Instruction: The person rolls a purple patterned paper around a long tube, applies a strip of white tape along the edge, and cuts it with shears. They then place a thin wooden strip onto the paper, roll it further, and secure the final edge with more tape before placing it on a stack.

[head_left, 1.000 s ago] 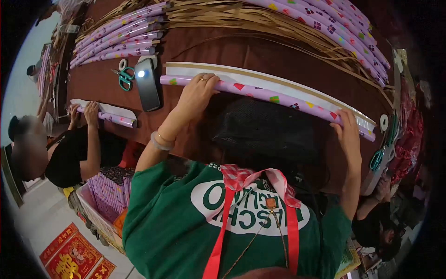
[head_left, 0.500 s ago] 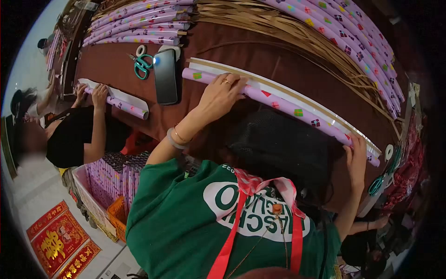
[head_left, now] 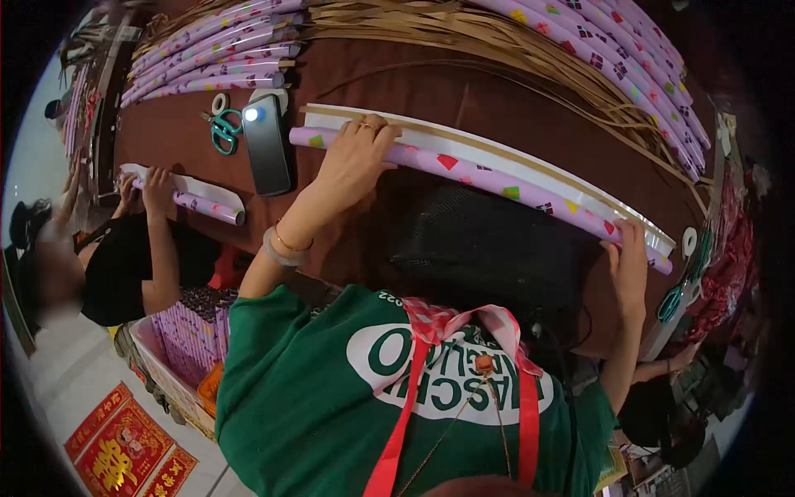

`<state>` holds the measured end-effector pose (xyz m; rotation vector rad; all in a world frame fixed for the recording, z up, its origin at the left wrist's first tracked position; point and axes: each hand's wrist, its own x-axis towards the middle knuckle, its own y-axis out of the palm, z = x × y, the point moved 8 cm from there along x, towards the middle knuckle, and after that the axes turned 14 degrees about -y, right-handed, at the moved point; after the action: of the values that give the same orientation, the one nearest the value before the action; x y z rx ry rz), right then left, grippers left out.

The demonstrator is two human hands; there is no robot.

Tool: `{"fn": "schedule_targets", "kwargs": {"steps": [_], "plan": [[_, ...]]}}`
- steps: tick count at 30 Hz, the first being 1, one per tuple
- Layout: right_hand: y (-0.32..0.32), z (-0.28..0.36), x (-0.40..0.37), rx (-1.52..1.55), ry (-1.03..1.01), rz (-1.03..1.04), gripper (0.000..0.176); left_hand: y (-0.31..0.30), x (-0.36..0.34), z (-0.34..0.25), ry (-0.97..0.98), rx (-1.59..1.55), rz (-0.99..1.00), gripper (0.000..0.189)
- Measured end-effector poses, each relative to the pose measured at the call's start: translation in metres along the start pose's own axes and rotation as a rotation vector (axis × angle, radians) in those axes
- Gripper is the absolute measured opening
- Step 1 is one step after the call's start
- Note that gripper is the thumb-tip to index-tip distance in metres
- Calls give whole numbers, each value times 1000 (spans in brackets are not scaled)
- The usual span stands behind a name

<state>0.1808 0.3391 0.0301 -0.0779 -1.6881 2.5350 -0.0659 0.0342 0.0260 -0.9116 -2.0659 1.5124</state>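
Note:
A long roll of lilac wrapping paper (head_left: 464, 172) printed with coloured gift shapes lies slantwise across the brown-covered table. Along its far side shows a flat white strip of the sheet (head_left: 497, 147) with a tan band (head_left: 431, 132) running lengthwise. My left hand (head_left: 358, 153) is curled over the roll near its left end, fingertips on the far side. Near the right end, my right hand (head_left: 628, 253) grips the roll between thumb and fingers. The undersides of both grips are hidden.
A phone (head_left: 267, 145), teal-handled scissors (head_left: 224, 132) and a tape roll (head_left: 219, 103) lie to the left. Finished lilac rolls (head_left: 211, 54) and tan strips (head_left: 414, 21) line the back. At left a co-worker's hands (head_left: 156, 190) hold another roll (head_left: 207, 207). Another tape roll (head_left: 689, 242) is at right.
The whole view has shifted slightly, with table items appearing further left. Both my hands stay on the roll in nearly the same places; the white strip still shows behind it.

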Motion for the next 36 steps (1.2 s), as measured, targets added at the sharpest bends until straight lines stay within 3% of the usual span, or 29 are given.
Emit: {"fn": "schedule_targets", "kwargs": {"steps": [3,6,9,13,15,18,24,31,33,34,36], "plan": [[-3,2,-2,-88,11,-128,35,-14,5,-8,53,48,-101,39],[-4,0,3,-103,5,-160,35,-14,17,-5,18,81,-57,37],[-1,-8,4,11,6,-113,38,5,19,8,-7,-113,70,40],[-4,-8,8,56,9,-95,37,5,15,8,-2,-175,65,37],[-1,-12,7,88,22,-87,36,-3,10,10,-66,-98,-39,41],[-1,-13,5,53,23,-85,36,-6,-1,1,-8,-74,-126,37],[-8,-1,3,-199,-17,-122,35,-13,-9,-8,-27,-16,-238,39],[2,-8,0,-163,18,-94,38,-11,-3,-11,-30,64,-128,46],[0,-7,1,-151,22,-85,39,-8,-1,0,-134,-18,-87,48],[0,-7,1,-159,15,-63,42,-5,-3,1,-38,75,-127,49],[4,-9,0,-159,9,-35,44,-5,-3,-3,-24,99,-120,47]]}}
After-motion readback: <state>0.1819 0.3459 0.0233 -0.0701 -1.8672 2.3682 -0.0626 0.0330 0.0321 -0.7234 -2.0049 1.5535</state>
